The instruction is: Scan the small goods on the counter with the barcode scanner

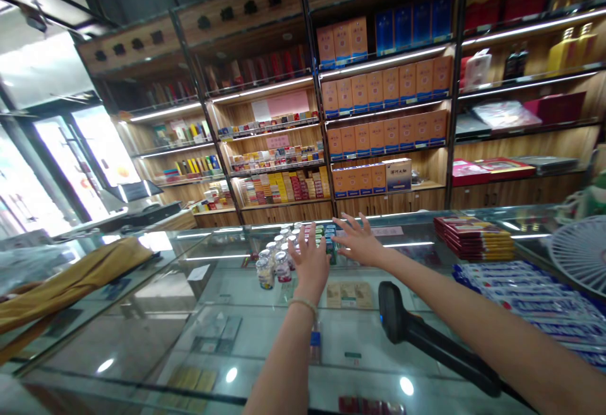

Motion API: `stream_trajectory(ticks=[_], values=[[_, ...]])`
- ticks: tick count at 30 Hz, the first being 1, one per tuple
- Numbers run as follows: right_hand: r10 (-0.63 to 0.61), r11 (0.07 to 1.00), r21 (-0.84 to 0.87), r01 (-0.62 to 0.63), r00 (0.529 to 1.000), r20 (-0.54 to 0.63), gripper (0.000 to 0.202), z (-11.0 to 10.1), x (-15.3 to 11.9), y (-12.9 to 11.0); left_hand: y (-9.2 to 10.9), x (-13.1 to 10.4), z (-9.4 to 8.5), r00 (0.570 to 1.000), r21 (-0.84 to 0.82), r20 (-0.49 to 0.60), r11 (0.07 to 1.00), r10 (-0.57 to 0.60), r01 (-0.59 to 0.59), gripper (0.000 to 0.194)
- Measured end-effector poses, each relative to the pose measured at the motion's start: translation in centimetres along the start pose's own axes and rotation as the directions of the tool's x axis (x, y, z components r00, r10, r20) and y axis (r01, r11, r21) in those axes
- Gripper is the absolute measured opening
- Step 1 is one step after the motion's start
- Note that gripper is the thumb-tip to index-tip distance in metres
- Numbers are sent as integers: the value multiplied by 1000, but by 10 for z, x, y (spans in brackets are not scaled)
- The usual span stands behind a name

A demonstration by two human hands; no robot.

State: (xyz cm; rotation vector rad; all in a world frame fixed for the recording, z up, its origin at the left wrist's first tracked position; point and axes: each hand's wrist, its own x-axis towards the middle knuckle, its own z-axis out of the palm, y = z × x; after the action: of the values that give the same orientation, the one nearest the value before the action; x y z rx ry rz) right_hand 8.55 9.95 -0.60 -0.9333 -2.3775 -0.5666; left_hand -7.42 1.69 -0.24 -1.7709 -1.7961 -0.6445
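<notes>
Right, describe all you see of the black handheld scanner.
The black handheld scanner, plastic by its look, has a rounded head with a small blue spot at its left edge, and a long handle. It lies slantwise on the transparent glass counter, handle toward the lower right. Neither the left hand nor the right hand touches it.

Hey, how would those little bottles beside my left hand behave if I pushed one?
The bottles would probably slide easily, since the glass countertop looks smooth and glossy. They stand close together, so one pushed inward might bump its neighbours. Their rounded bodies suggest a toppled one could roll.
</notes>
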Motion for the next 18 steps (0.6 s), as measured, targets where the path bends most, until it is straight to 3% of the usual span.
stream_trajectory(ticks=[10, 18], values=[[94, 985, 141, -99, 995, 42, 17, -13, 10, -7, 5, 1, -6, 998, -58, -44, 997, -45, 43, 14], [-6, 998, 69, 0, 997, 74, 18, -19, 10, -3, 8, 2, -7, 999, -78, -33, 997, -15, 12, 10]])
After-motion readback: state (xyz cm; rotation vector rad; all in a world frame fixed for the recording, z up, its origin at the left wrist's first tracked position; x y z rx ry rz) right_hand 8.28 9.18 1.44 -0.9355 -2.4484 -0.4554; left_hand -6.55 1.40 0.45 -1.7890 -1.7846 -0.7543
